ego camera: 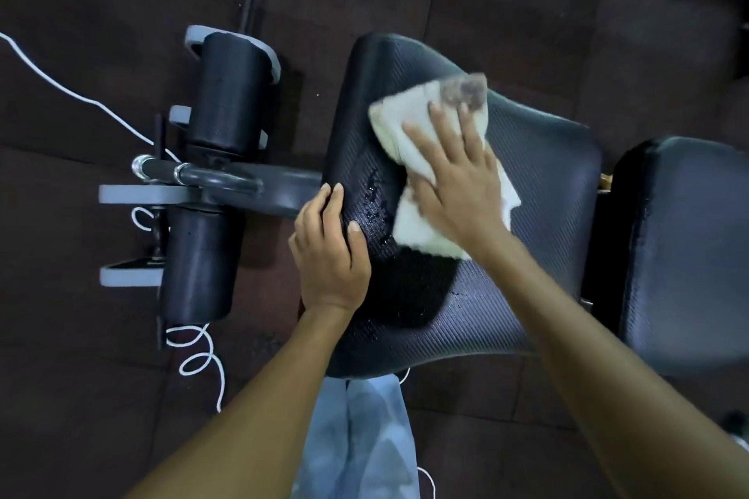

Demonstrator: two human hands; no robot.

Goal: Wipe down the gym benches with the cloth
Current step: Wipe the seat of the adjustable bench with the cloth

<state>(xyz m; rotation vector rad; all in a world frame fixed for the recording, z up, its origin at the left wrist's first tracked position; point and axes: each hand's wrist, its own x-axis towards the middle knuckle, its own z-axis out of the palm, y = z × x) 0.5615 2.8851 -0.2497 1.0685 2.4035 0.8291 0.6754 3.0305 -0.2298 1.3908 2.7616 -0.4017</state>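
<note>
2 hands, right hand (458,182) fingers (442,126) spread flat on cloth (399,122), left hand (328,255) fingers (326,201) gripping seat pad (539,182) edge

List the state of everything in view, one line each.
cloth: spread on seat, far corner soiled
right hand: flat, pressing cloth
left hand: grips seat edge
seat: wet streaks and dark damp patch near left hand
back pad: untouched
cord: loose on floor

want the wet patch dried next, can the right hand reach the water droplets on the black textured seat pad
Probably yes: the right hand presses the white folded cloth flat beside the water droplets, nothing between; the left hand grips only the seat pad's edge.
</note>
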